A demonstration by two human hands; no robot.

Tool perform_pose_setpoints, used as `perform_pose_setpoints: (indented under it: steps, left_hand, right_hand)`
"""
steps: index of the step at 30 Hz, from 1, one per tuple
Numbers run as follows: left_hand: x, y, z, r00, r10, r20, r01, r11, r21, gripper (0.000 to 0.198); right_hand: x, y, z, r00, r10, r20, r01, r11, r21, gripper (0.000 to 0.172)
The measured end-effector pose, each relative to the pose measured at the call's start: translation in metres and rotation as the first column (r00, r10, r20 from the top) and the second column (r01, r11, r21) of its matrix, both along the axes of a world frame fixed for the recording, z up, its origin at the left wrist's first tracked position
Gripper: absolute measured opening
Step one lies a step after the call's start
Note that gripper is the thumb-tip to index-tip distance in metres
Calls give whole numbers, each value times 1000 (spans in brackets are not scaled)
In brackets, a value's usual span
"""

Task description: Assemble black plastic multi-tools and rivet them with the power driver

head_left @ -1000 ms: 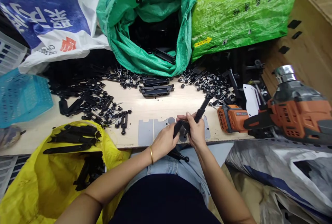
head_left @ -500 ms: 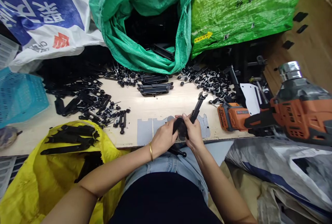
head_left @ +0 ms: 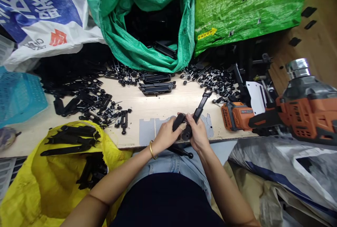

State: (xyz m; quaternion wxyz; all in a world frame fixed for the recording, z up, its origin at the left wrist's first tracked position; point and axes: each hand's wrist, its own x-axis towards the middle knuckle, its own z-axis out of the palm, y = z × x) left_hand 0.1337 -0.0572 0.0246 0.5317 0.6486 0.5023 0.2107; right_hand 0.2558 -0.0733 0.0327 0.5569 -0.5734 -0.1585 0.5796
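My left hand [head_left: 166, 135] and my right hand [head_left: 198, 134] are both closed around a black plastic assembly at the bench's near edge. My right hand grips a long black arm piece [head_left: 201, 106] that slants up and to the right. My left hand pinches a shorter rounded black piece [head_left: 179, 121] against it. A thin black rod with a ball end [head_left: 181, 151] sticks out below the hands, over my lap. A gold bangle sits on my left wrist.
Loose black parts and pins [head_left: 92, 102] litter the wooden bench [head_left: 163, 106]. A green sack [head_left: 147, 20] of black parts stands behind. A yellow bag [head_left: 52, 171] with finished pieces sits at lower left, an orange power driver [head_left: 295, 109] at right, a blue basket [head_left: 18, 97] at left.
The hands turned the assembly slightly; the long arm now tilts further right and the rounded piece sits between my thumbs. The view shifted a little downward.
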Motion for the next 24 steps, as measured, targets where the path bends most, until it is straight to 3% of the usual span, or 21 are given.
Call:
perform_pose_setpoints:
  steps: [3,6,9,13,24]
  left_hand:
    - [-6,2,-4,973,14,231,37,976,-217,50]
    - [-10,-2,-8,940,12,340,116,928,-353,61]
    - [-9,-9,-5,955,-24,294,101,964,-247,61]
    - [-8,-13,6,991,-65,119,75,994,-83,57]
    - [-10,-22,10,985,-170,-12,169,984,-59,60]
  right_hand:
    - [3,-3,7,992,80,-93,-78,997,27,34]
    - [7,-1,14,996,75,-49,-72,996,52,38]
    - [6,2,18,997,49,55,-50,998,23,43]
    - [3,4,20,992,23,124,-28,999,40,40]
    - [7,1,15,986,161,-28,-163,986,-42,45]
